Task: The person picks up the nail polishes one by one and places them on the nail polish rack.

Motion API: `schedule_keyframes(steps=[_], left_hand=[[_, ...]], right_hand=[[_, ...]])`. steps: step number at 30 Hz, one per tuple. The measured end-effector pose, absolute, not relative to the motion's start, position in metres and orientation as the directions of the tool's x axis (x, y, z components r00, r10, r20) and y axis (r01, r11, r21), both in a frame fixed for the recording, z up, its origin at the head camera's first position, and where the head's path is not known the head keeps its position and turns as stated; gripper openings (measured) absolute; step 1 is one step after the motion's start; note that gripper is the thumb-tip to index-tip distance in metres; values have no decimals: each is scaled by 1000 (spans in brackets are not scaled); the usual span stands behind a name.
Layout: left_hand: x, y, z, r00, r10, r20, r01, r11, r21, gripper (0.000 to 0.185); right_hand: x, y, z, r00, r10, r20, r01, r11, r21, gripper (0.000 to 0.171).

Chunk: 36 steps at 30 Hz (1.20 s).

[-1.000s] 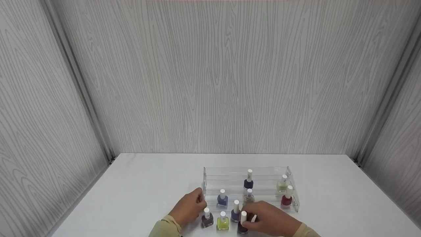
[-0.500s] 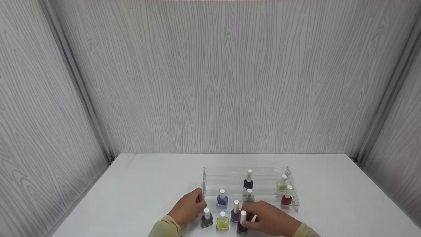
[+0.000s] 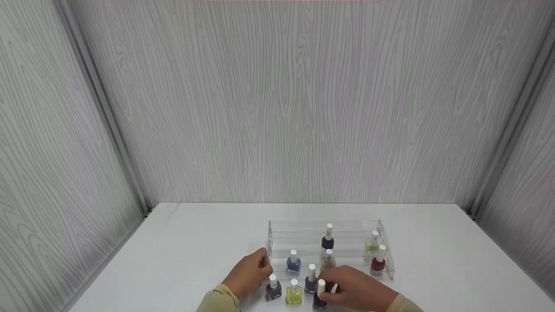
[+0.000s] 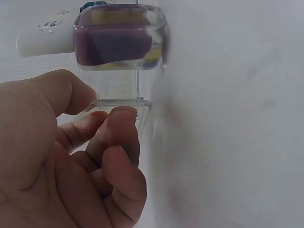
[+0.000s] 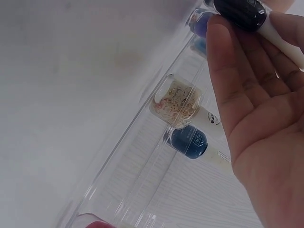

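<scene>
My left hand (image 3: 248, 272) pinches the left end of a clear acrylic rack (image 4: 121, 101) between thumb and fingers. Closest to that hand stands a mauve nail polish bottle (image 3: 273, 292), untouched. My right hand (image 3: 357, 288) holds a very dark nail polish bottle (image 3: 320, 300) at its neck, thumb on one side and fingers on the other; in the right wrist view the dark bottle (image 5: 241, 13) is partly cut off. A violet bottle (image 3: 310, 284) stands just left of these fingers. Between the hands is a yellow bottle (image 3: 293, 295).
On the rack are a blue bottle (image 3: 293, 263), a glitter bottle (image 3: 328, 261), a navy bottle (image 3: 328, 242), a pale yellow bottle (image 3: 371, 246) and a red bottle (image 3: 377, 263). The white table (image 3: 195, 229) ends at wood-patterned panels (image 3: 277, 108).
</scene>
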State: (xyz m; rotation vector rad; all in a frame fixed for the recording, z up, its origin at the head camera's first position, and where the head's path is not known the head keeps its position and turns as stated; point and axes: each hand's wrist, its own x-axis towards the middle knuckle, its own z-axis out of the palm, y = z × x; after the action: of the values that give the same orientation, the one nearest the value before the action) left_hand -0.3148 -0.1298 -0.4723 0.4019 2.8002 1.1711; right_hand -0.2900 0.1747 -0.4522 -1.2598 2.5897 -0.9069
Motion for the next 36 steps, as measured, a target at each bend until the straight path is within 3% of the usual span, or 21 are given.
schedule_keyframes(steps=[3, 13, 23, 36], left_hand=[[-314, -129, -473, -964, 266, 19, 201, 678, 707, 9], [-314, -127, -470, -966, 259, -6, 171, 655, 736, 10], [-311, -128, -472, -969, 242, -55, 118, 644, 755, 9], [-313, -128, -473, -974, 227, -16, 145, 676, 722, 10]], right_hand=[[-288, 176, -450, -635, -751, 178, -704, 469, -533, 7], [-287, 181, -430, -651, -707, 275, -682, 386, -622, 4], [-295, 174, -397, -704, -605, 373, -677, 411, -611, 8], [-323, 142, -369, -784, -531, 323, -605, 531, -593, 9]])
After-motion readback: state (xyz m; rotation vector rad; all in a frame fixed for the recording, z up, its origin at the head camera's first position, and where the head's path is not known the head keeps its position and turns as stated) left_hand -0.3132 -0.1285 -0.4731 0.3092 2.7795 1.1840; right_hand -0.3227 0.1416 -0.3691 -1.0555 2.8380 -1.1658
